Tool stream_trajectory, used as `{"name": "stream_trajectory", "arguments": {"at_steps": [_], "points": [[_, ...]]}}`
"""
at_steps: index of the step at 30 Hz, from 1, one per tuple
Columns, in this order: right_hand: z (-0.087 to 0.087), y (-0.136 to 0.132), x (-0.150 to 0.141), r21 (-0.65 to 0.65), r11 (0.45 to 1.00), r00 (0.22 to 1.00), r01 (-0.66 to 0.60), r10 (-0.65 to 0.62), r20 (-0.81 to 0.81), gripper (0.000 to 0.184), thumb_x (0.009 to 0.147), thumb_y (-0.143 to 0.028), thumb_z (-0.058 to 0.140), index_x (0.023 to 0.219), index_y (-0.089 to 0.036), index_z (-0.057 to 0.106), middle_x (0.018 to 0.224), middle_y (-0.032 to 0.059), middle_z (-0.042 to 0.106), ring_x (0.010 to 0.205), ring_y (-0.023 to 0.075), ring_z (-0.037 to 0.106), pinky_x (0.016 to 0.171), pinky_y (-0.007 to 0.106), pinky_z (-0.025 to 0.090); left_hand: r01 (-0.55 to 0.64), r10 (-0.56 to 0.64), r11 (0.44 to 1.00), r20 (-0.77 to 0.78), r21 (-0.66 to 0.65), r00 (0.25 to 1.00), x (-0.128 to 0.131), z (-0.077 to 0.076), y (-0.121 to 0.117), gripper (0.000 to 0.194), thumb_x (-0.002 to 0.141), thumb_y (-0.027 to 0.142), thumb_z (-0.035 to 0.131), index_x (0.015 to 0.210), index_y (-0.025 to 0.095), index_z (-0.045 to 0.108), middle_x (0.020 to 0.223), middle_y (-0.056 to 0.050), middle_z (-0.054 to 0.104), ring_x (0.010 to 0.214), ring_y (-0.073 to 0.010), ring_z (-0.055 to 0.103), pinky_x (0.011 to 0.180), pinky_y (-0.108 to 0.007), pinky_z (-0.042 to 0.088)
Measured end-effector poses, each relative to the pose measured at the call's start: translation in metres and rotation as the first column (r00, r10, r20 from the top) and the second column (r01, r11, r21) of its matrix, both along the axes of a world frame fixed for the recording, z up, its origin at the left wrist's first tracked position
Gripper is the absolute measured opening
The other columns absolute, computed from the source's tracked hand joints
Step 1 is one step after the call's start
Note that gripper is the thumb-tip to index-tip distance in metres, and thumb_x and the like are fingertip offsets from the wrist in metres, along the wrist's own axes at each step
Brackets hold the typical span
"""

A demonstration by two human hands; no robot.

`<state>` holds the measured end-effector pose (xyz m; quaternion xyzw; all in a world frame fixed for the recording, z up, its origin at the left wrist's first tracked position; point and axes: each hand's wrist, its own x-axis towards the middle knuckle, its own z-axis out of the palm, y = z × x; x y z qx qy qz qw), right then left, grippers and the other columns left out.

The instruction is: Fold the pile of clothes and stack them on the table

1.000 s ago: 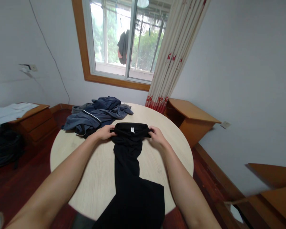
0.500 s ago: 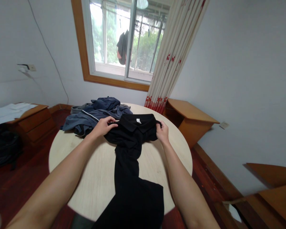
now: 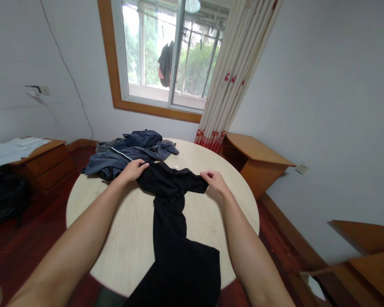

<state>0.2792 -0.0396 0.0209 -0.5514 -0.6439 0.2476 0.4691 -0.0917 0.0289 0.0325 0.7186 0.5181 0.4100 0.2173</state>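
A black collared shirt (image 3: 174, 221) lies lengthwise on the round pale wooden table (image 3: 128, 230), its lower part hanging over the near edge. Its top end is spread flat toward the far side, with a small white label showing at the collar. My left hand (image 3: 133, 169) rests on the shirt's far left corner, fingers closed on the cloth. My right hand (image 3: 213, 179) lies at the shirt's right sleeve edge, fingers curled on the fabric and pressing it to the table.
A heap of blue-grey clothes (image 3: 131, 151) sits on the table's far left, just beyond my left hand. A low wooden cabinet (image 3: 254, 160) stands right of the table, a wooden dresser (image 3: 41, 160) at left. Window and curtain (image 3: 230, 72) are behind.
The shirt's top end, held bunched and lifted a moment ago, has been spread outward and laid flat on the table. Both hands moved apart and down with it.
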Motion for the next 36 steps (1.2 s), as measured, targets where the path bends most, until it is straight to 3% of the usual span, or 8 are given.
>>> {"name": "stream_trajectory", "arguments": {"at_steps": [6, 13, 16, 21, 25, 32, 34, 36], "points": [[-0.014, 0.004, 0.003, -0.207, 0.972, 0.993, -0.11, 0.116, 0.013, 0.05, 0.054, -0.024, 0.081, 0.101, -0.016, 0.07, 0.079, 0.0015, 0.068, 0.069, 0.0174, 0.061, 0.061, 0.028, 0.048, 0.128, -0.095, 0.961, 0.143, -0.245, 0.985, -0.001, 0.002, -0.006, 0.047, 0.054, 0.058, 0.08, 0.073, 0.017, 0.069, 0.075, -0.007, 0.072, 0.07, -0.026, 0.067, 0.06, -0.034, 0.052], [-0.017, 0.013, 0.003, -0.113, 0.992, 0.994, 0.062, -0.052, 0.091, 0.046, 0.054, -0.013, 0.066, 0.099, -0.015, 0.068, 0.083, 0.0022, 0.067, 0.074, 0.0181, 0.061, 0.067, 0.029, 0.048, 0.326, -0.273, 0.817, 0.179, -0.476, 0.945, -0.002, -0.004, -0.013, 0.048, 0.034, 0.031, 0.091, 0.076, 0.019, 0.073, 0.078, -0.006, 0.076, 0.071, -0.0281, 0.069, 0.064, -0.036, 0.056], [-0.014, 0.012, 0.006, -0.067, 0.988, 0.985, 0.14, -0.132, 0.108, 0.047, 0.053, -0.012, 0.059, 0.1, -0.014, 0.067, 0.086, 0.0041, 0.068, 0.076, 0.0195, 0.061, 0.069, 0.03, 0.049, 0.286, -0.254, 0.825, 0.132, -0.487, 0.958, -0.003, -0.006, -0.007, 0.04, 0.036, 0.03, 0.087, 0.073, 0.019, 0.073, 0.072, -0.005, 0.074, 0.066, -0.0265, 0.067, 0.06, -0.035, 0.054], [0.012, 0.001, 0.024, 0.224, 0.895, 0.873, 0.386, -0.433, 0.224, 0.048, 0.053, -0.009, 0.049, 0.096, -0.015, 0.069, 0.085, 0.0096, 0.068, 0.08, 0.0244, 0.06, 0.076, 0.035, 0.047, -0.026, 0.042, 0.993, 0.144, -0.114, 0.989, -0.02, 0.003, 0.007, 0.026, 0.054, 0.026, 0.073, 0.078, 0.017, 0.074, 0.075, -0.005, 0.073, 0.07, -0.0227, 0.065, 0.066, -0.031, 0.051], [0.031, -0.01, 0.031, 0.421, 0.715, 0.72, 0.558, -0.669, 0.185, 0.04, 0.062, -0.011, 0.046, 0.094, -0.016, 0.069, 0.101, 0.0143, 0.066, 0.094, 0.0271, 0.059, 0.086, 0.037, 0.045, -0.318, 0.292, 0.935, 0.17, 0.155, 0.941, -0.027, 0.011, 0.007, 0.027, 0.069, 0.027, 0.062, 0.091, 0.016, 0.074, 0.085, -0.006, 0.073, 0.076, -0.0214, 0.064, 0.073, -0.03, 0.049], [0.018, -0.006, 0.026, 0.216, 0.8, 0.762, 0.559, -0.599, 0.247, 0.024, 0.06, -0.016, 0.05, 0.076, -0.02, 0.068, 0.08, 0.0051, 0.067, 0.08, 0.0231, 0.058, 0.076, 0.033, 0.045, -0.289, 0.292, 0.936, 0.016, 0.203, 0.956, -0.009, -0.001, 0.0, 0.016, 0.073, 0.022, 0.063, 0.085, 0.019, 0.072, 0.088, -0.005, 0.067, 0.073, -0.0199, 0.059, 0.075, -0.032, 0.047], [0.019, -0.006, 0.03, 0.285, 0.756, 0.76, 0.589, -0.638, 0.12, 0.023, 0.058, -0.016, 0.049, 0.074, -0.02, 0.064, 0.075, 0.0038, 0.064, 0.076, 0.0217, 0.057, 0.075, 0.032, 0.044, -0.306, 0.301, 0.905, 0.063, 0.297, 0.952, -0.008, 0.002, -0.002, 0.012, 0.074, 0.021, 0.063, 0.082, 0.019, 0.071, 0.088, -0.005, 0.064, 0.074, -0.0195, 0.058, 0.074, -0.031, 0.047], [0.023, -0.007, 0.036, 0.414, 0.629, 0.712, 0.658, -0.699, -0.069, 0.022, 0.056, -0.014, 0.046, 0.074, -0.02, 0.058, 0.075, 0.0024, 0.061, 0.075, 0.0199, 0.055, 0.076, 0.031, 0.044, -0.38, 0.335, 0.819, 0.181, 0.43, 0.925, -0.009, 0.01, -0.006, 0.011, 0.077, 0.02, 0.061, 0.083, 0.019, 0.07, 0.087, -0.005, 0.061, 0.078, -0.0199, 0.057, 0.074, -0.031, 0.047]]}}
